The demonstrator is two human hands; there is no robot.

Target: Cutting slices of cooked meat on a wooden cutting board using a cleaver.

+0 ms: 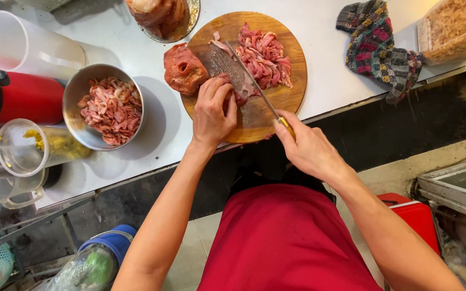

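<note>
The left hand [212, 112] presses curled fingers onto a piece of meat [237, 91] on the round cutting board [292, 54]. The right hand [309, 148] grips the knife [252, 81], its blade lying against the meat.

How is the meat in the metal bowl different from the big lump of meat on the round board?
The meat in the metal bowl is cut into many small thin pieces; the big lump is one whole chunk. The bowl meat looks pale pink with white bits; the lump is darker, reddish-brown. The bowl meat sits heaped inside the bowl on the counter; the lump lies on the wooden board, partly over its edge. Both look raw.
</note>
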